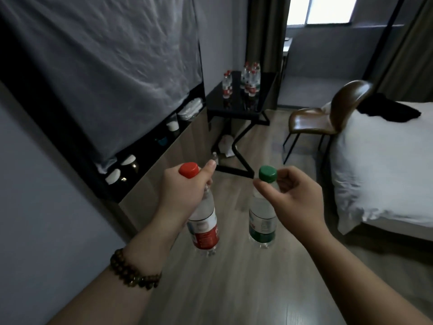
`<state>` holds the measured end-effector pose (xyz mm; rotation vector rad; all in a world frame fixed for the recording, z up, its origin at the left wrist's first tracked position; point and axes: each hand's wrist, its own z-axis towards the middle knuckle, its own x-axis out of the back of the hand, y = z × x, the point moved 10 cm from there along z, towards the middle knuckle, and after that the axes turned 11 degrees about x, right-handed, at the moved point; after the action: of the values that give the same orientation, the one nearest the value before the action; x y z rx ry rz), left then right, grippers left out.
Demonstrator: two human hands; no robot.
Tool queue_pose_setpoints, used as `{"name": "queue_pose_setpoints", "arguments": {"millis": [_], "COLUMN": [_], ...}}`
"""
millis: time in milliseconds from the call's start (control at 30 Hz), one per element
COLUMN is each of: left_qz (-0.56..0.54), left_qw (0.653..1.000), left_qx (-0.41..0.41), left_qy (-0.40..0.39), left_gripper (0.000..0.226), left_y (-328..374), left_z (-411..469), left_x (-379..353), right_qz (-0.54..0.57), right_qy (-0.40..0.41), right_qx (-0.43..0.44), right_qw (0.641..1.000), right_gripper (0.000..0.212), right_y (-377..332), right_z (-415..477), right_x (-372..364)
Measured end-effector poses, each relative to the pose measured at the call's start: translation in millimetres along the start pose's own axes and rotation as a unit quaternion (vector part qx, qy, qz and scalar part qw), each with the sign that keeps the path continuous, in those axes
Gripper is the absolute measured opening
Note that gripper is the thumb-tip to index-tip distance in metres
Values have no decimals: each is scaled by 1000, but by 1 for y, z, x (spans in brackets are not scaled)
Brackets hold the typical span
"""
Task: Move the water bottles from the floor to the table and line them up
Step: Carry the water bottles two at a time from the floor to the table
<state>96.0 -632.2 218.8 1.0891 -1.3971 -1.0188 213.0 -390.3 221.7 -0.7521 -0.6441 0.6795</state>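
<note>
- The left hand [180, 195] is clenched around the neck of a red-capped bottle [205, 228], with the thumb stretched up beside the cap.
- This bottle is clear with a red and white label. It hangs from the grip above the wooden floor [234, 289], its base tilted slightly toward the right.
- The right hand [295, 195] pinches the green-capped bottle [262, 221] just under its cap between thumb and curled fingers.
- The green-labelled bottle hangs nearly upright, beside the red one and apart from it, also over the floor.
- A dark bead bracelet [133, 270] circles the left wrist.
- Farther back stands a black worktop [215, 103] on angled black legs.
- On it stand several red-capped bottles: a cluster [250, 78] toward its far side and a smaller group [226, 84] to the left of that. The exact count is too blurred to tell.
- A brown chair [328, 118] stands to the right of the worktop, next to a bed [379, 165] with white bedding.
- A dark garment [389, 109] lies on the bed.
- Along the left wall, a low shelf [150, 148] holds pale items under a grey draped sheet [105, 66].
</note>
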Motion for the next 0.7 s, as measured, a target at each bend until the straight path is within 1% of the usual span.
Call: {"name": "queue_pose_setpoints", "arguments": {"millis": [133, 300, 400, 567, 700], "left_qz": [13, 8, -1, -5, 14], "left_qw": [999, 996, 995, 990, 989], "left_qx": [0, 2, -8, -35, -33], "left_qy": [-38, -86, -95, -136, -141], "left_gripper": [39, 39, 40, 40, 39], "left_y": [-6, -3, 20, 70, 89], "left_z": [81, 205, 277, 380, 455], "left_x": [-67, -152, -199, -283, -349], "right_qz": [-30, -79, -99, -106, -105], "right_qy": [15, 32, 40, 63, 82], "right_qx": [-11, -7, -6, -11, -18], "right_qw": [999, 996, 994, 992, 991], "right_gripper": [27, 26, 26, 27, 27], "right_y": [71, 144, 176, 230, 290], "right_z": [64, 159, 222, 323, 394], "right_x": [-1, -14, -19, -16, -8]}}
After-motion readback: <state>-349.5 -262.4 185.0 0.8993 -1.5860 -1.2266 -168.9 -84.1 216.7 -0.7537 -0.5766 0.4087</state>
